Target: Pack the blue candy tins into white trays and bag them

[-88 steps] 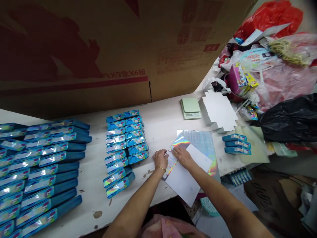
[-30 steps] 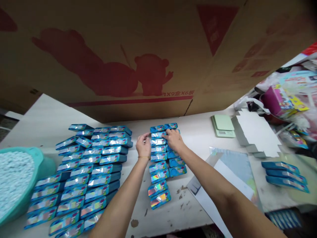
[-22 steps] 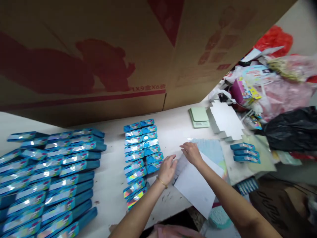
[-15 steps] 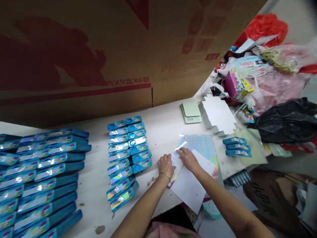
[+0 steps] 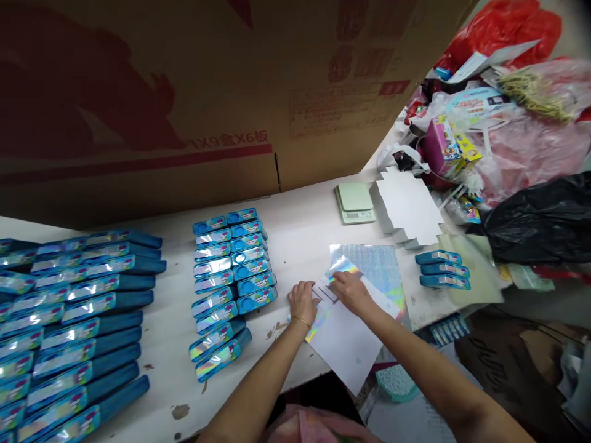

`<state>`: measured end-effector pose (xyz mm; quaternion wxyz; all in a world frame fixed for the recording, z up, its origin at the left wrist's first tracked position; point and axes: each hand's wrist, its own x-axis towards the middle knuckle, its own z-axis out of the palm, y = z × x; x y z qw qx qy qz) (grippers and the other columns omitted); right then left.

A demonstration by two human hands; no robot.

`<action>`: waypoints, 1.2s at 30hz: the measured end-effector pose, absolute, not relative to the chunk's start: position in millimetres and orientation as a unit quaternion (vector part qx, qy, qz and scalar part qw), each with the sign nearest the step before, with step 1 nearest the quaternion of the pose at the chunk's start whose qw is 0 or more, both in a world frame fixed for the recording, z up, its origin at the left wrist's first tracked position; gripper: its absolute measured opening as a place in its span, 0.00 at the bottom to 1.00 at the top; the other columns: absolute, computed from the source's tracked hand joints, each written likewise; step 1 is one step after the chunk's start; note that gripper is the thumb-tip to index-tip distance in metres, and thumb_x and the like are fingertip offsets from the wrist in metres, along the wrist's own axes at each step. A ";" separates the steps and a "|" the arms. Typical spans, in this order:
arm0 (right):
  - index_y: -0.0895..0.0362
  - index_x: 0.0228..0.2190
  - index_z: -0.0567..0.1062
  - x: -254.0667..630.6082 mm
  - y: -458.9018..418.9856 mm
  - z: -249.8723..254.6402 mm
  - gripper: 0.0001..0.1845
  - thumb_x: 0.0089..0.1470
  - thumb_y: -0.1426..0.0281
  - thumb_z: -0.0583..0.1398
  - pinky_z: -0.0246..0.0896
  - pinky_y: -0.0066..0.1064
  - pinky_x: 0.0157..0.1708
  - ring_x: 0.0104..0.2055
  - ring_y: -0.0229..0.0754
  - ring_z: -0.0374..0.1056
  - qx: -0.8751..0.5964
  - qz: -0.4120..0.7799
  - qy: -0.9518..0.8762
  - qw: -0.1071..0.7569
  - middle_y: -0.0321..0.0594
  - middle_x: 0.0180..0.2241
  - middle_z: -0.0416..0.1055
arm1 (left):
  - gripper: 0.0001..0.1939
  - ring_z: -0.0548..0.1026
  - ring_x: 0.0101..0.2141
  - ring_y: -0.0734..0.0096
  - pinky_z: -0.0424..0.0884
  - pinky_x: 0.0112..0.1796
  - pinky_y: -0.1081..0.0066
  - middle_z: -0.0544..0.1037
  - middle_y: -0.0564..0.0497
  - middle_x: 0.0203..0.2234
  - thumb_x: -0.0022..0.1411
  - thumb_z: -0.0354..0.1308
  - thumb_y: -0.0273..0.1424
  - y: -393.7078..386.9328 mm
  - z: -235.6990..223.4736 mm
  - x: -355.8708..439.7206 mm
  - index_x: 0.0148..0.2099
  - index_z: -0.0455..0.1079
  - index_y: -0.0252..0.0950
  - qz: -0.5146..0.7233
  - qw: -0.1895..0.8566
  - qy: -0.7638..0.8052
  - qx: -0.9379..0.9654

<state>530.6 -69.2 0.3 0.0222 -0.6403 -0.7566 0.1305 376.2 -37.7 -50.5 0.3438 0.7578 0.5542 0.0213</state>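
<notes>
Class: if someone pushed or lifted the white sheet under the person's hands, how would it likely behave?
The white sheet looks thin and flat, so it is probably light and bendable. Its near corner juts past the table edge without obvious drooping, perhaps suggesting slight stiffness. Part overlaps a shiny sheet, so it may slide there.

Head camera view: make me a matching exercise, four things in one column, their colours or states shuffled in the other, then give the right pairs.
Things
1. Left hand
2. Digital scale
3. Silvery iridescent sheet
4. Large cardboard box

Colours or states
A. Partly covered by a white sheet
B. Has a gold-coloured bracelet at its wrist
C. Brown, printed in red
D. Pale green

Right pairs: 1-B, 2-D, 3-A, 4-C
</notes>
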 end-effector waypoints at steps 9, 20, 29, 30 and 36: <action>0.57 0.22 0.68 493.2 -19.7 93.7 0.05 0.45 0.71 0.54 0.55 0.26 0.27 0.27 0.34 0.61 -0.697 0.387 -0.530 0.287 0.34 0.24 0.65 | 0.16 0.68 0.42 0.67 0.62 0.42 0.66 0.68 0.46 0.43 0.53 0.51 0.31 -29.7 -9.9 350.3 0.46 0.62 0.36 0.313 0.671 0.527 0.417; 0.59 0.20 0.71 369.0 56.8 75.9 0.12 0.34 0.63 0.62 0.48 0.24 0.20 0.21 0.32 0.57 -0.607 0.558 -0.318 0.468 0.31 0.17 0.64 | 0.25 0.65 0.22 0.83 0.60 0.25 0.78 0.69 0.57 0.22 0.37 0.64 0.33 59.2 50.7 238.2 0.40 0.65 0.33 0.521 0.616 0.549 0.218; 0.57 0.21 0.73 283.1 154.5 19.3 0.11 0.43 0.64 0.56 0.55 0.28 0.32 0.30 0.38 0.62 -0.703 0.304 -0.441 0.467 0.36 0.25 0.68 | 0.19 0.67 0.20 0.80 0.61 0.26 0.77 0.70 0.57 0.18 0.36 0.60 0.24 170.0 4.6 159.2 0.36 0.66 0.30 0.545 0.503 0.627 0.239; 0.57 0.21 0.74 280.7 160.8 16.6 0.10 0.44 0.64 0.56 0.54 0.29 0.34 0.31 0.39 0.62 -0.722 0.276 -0.457 0.441 0.37 0.26 0.69 | 0.18 0.67 0.21 0.80 0.62 0.26 0.77 0.70 0.56 0.18 0.36 0.59 0.23 178.5 -1.0 157.2 0.36 0.66 0.30 0.544 0.499 0.632 0.236; 0.55 0.25 0.76 276.7 174.9 8.8 0.10 0.47 0.65 0.55 0.50 0.34 0.36 0.37 0.45 0.59 -0.796 0.152 -0.513 0.284 0.42 0.31 0.69 | 0.19 0.69 0.22 0.78 0.65 0.27 0.75 0.70 0.55 0.20 0.38 0.59 0.22 198.7 -26.6 160.6 0.38 0.66 0.29 0.526 0.502 0.645 0.234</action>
